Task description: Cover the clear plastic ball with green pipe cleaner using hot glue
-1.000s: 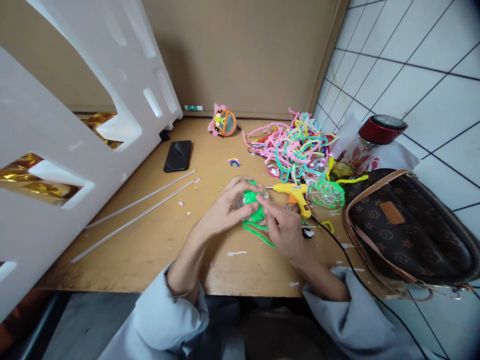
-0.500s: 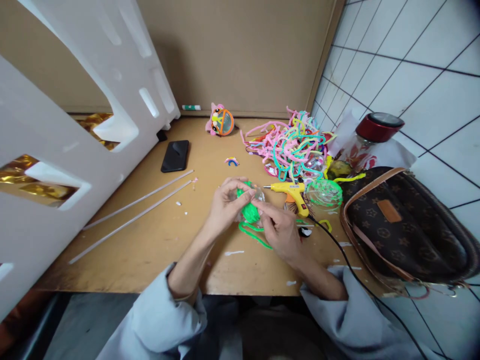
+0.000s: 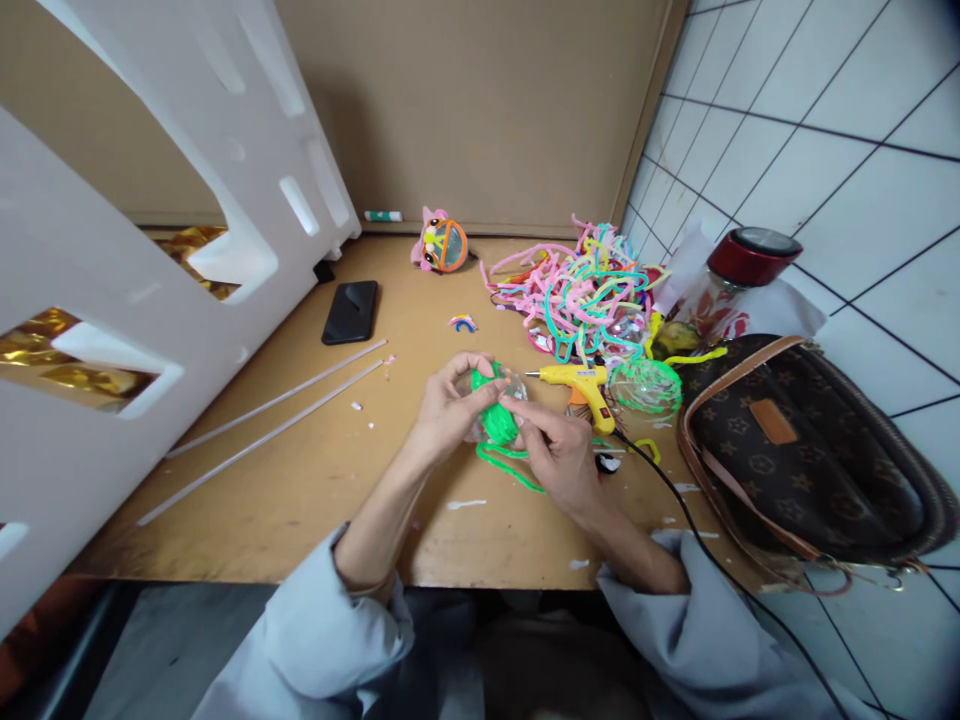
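Observation:
My left hand (image 3: 448, 412) is closed around a bright green pipe-cleaner craft piece (image 3: 498, 424), which has clear plastic at its sides. My right hand (image 3: 566, 458) pinches at the upper right of the same piece, its fingertips meeting my left thumb. What lies between those fingertips is too small to make out. Below the piece, a loose green pipe cleaner (image 3: 510, 470) rests on the table. A yellow hot glue gun (image 3: 581, 378) lies just beyond my right hand, its nozzle pointing left.
A tangle of coloured pipe cleaners (image 3: 585, 290) lies behind the glue gun, beside a clear ball with green strands (image 3: 646, 386). A brown handbag (image 3: 810, 460) and a red-lidded jar (image 3: 754, 260) stand right. Leftward are two glue sticks (image 3: 262, 435), a phone (image 3: 350, 312) and a white plastic panel (image 3: 247, 200).
Both hands stay at the green piece in almost the same pose. The right-hand side of the view has shifted slightly left; nothing on the table has visibly moved.

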`<move>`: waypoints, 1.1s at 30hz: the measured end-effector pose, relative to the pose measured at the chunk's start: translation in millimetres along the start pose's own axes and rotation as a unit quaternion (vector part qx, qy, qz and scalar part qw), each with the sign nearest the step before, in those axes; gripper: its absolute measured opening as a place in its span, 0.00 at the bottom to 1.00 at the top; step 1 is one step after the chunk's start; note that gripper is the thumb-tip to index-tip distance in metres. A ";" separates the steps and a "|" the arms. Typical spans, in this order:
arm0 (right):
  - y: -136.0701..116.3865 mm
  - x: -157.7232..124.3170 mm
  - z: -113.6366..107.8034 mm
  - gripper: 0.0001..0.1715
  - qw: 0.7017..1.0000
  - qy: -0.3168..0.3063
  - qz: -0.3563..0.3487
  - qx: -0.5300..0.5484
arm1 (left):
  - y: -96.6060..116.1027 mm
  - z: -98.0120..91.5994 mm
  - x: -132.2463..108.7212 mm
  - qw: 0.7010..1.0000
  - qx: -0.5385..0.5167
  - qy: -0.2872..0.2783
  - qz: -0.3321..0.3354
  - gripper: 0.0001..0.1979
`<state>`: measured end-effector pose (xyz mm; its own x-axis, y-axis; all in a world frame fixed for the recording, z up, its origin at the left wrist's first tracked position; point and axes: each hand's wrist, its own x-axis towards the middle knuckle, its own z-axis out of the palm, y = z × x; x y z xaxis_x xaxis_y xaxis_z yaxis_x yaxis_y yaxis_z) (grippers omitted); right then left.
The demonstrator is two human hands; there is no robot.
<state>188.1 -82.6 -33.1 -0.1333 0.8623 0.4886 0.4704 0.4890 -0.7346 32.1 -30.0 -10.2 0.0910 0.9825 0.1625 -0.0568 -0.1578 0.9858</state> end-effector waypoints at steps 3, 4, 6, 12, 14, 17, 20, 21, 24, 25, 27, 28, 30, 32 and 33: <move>-1.4 -0.7 1.5 0.21 0.999 -0.002 0.035 0.003 | 0.1 1.0 1.3 1.000 -0.005 0.003 0.010 0.14; -1.9 -1.0 2.2 0.21 0.998 0.000 0.056 0.015 | 0.0 1.4 1.9 1.000 -0.007 0.005 0.010 0.15; -2.9 -1.6 3.0 0.20 0.993 0.010 0.103 0.056 | -0.6 2.4 3.3 1.000 -0.008 0.011 0.004 0.17; -8.2 -0.2 -2.7 0.08 0.960 -0.009 0.219 0.173 | -2.4 3.8 5.9 0.999 0.023 0.038 0.017 0.16; -9.5 1.4 -5.5 0.10 0.947 -0.034 0.246 0.205 | -2.5 3.4 5.7 0.999 0.035 0.031 0.023 0.16; -10.2 4.6 -8.5 0.14 0.917 -0.073 0.281 0.274 | -3.3 2.2 5.0 0.998 0.053 0.023 0.030 0.16; -10.3 7.6 -10.8 0.18 0.882 -0.111 0.303 0.344 | -5.9 1.5 5.2 0.997 0.064 0.022 0.042 0.16; -10.4 8.5 -11.7 0.19 0.872 -0.122 0.308 0.359 | -6.9 1.3 5.5 0.997 0.065 0.022 0.046 0.16; -11.0 10.5 -15.1 0.21 0.857 -0.141 0.321 0.378 | -8.4 0.9 6.4 0.996 0.066 0.021 0.053 0.16; -11.3 11.2 -16.5 0.21 0.854 -0.142 0.325 0.380 | -8.2 0.6 6.7 0.996 0.067 0.021 0.053 0.15; -11.9 12.7 -19.3 0.21 0.852 -0.132 0.336 0.379 | -7.1 -0.3 7.3 0.996 0.064 0.018 0.052 0.15; -12.3 13.5 -20.6 0.20 0.853 -0.123 0.341 0.376 | -6.5 -0.8 7.6 0.997 0.061 0.016 0.051 0.15; -13.0 14.9 -22.5 0.21 0.858 -0.104 0.347 0.365 | -5.3 -1.8 8.2 0.997 0.054 0.013 0.049 0.14; -13.8 15.6 -23.2 0.21 0.863 -0.092 0.350 0.352 | -4.9 -2.3 8.9 0.997 0.053 0.010 0.049 0.14; -14.1 15.7 -22.9 0.21 0.867 -0.089 0.351 0.344 | -5.0 -2.4 9.2 0.997 0.054 0.008 0.050 0.14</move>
<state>199.4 -79.1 -4.3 -0.1857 0.9560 -0.2271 -0.1330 -0.2534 -0.9582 30.9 -20.0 -13.7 0.0745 0.9627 0.2599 0.0430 -0.2635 0.9637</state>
